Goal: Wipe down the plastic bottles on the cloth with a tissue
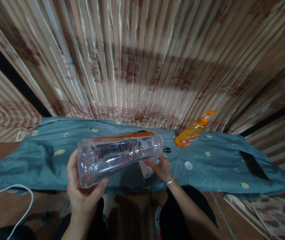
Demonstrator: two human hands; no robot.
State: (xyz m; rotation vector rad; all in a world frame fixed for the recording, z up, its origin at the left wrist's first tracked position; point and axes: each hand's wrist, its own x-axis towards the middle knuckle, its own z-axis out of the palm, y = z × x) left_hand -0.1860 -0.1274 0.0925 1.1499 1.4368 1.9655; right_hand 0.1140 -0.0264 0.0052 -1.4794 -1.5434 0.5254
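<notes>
We hold the bottle (118,155) sideways: left hand (82,190) fingers clasp its base, right hand (161,166) fingers grip the neck. Next, twisting needs firm bracing.

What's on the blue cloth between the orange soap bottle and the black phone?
In the head view, only small things lie there: a white round cap nearer the orange pump bottle, and the cloth's yellow dots. The rest up to the phone is bare cloth.

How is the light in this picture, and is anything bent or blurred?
Head view: dim, warm light; a broad shadow band crosses the striped curtain; wide-lens distortion bends the edges; highlights glint on the clear plastic bottle held by left hand and right hand.
</notes>
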